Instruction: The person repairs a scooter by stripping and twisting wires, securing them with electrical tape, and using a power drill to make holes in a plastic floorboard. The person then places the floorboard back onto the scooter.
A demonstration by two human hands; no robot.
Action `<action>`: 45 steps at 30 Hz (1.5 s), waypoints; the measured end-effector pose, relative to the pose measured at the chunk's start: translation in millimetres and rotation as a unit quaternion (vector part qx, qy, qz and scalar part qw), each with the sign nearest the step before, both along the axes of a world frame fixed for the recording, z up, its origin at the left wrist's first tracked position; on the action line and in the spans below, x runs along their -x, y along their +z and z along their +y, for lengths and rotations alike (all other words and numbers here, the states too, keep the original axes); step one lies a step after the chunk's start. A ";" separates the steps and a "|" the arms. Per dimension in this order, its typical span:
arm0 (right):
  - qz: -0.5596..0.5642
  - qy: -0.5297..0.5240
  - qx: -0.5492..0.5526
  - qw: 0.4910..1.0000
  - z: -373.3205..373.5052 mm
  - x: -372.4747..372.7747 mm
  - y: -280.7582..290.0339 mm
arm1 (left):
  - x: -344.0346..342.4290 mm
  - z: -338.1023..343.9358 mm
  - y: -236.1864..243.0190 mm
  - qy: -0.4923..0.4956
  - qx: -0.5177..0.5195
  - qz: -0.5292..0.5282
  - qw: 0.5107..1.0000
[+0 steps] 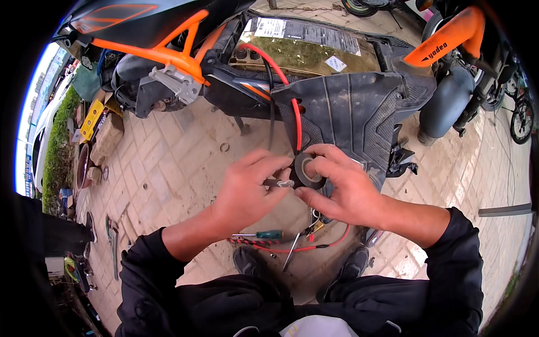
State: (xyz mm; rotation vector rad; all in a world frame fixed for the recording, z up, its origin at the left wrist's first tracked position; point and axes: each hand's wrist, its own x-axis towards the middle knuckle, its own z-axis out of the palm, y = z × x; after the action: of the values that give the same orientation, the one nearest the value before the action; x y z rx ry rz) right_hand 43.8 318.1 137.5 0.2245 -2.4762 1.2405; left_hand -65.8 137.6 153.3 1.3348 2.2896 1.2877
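Observation:
My left hand (244,188), slightly blurred, pinches the end of a black cable (272,183); silvery bare wire strands (286,183) show at its tip. A roll of black electrical tape (309,170) is gripped in my right hand (348,182), thumb below it and fingers over its ring. The roll's edge lies right beside the bare strands; whether tape touches them I cannot tell. Behind my hands, a thick red cable (296,121) comes down from the battery (306,53) of an orange and black scooter (191,53), across a black rubber mat (348,106).
Between my shoes lie a green-handled screwdriver (269,234), a thin metal rod (291,253) and a red wire (337,238). Long-handled tools (114,241) rest on the paving at left, near a yellow box (91,119). An orange-fendered vehicle (449,42) stands at the right.

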 end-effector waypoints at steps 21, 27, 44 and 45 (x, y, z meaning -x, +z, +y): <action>-0.191 0.195 0.405 0.873 17.9 6.1 -11.3 | 39.0 -6.3 -4.4 -0.079 -0.041 -0.649 0.756; -0.173 0.052 0.463 0.868 29.6 15.9 -4.3 | 37.3 -1.1 -16.4 -0.141 -0.244 -0.632 0.722; -0.140 0.045 0.353 0.924 19.3 23.0 2.9 | 25.4 4.9 -0.8 -0.032 -0.093 -0.492 0.865; -0.138 0.052 0.353 0.924 20.4 22.0 0.5 | 25.5 4.9 -1.8 -0.027 -0.093 -0.487 0.868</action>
State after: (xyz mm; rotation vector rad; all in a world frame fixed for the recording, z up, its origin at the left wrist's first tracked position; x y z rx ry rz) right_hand 21.8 338.5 137.9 -0.0149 -2.0557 2.2381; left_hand -91.2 142.4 151.5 0.5223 1.4254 1.6620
